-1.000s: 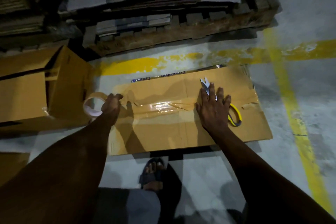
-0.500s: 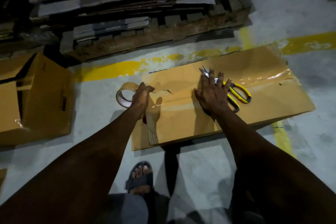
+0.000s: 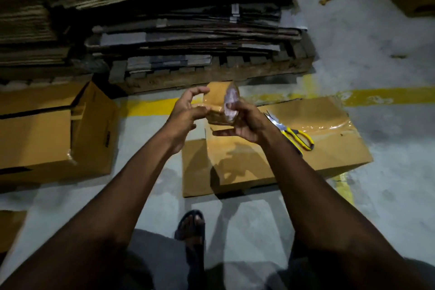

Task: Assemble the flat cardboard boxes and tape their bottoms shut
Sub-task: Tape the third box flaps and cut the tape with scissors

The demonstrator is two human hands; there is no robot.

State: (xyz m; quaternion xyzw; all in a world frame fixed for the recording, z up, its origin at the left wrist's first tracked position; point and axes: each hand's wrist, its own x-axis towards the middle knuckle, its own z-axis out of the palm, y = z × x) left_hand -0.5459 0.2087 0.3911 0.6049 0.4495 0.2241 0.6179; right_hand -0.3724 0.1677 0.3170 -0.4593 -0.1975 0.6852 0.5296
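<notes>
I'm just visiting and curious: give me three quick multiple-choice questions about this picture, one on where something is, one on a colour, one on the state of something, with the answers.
1. Where do the scissors lie?
A. on the floor
B. on the taped box
C. on the pallet

2. What colour are the scissor handles?
A. yellow
B. red
C. blue

3. What is happening to the tape roll?
A. it lies on the floor
B. it sits on the box
C. both hands hold it in the air

Answers:
1 B, they rest on the box top beside the glossy tape strip.
2 A, the loops are bright yellow.
3 C, the left hand and right hand grip the roll above the box.
</notes>
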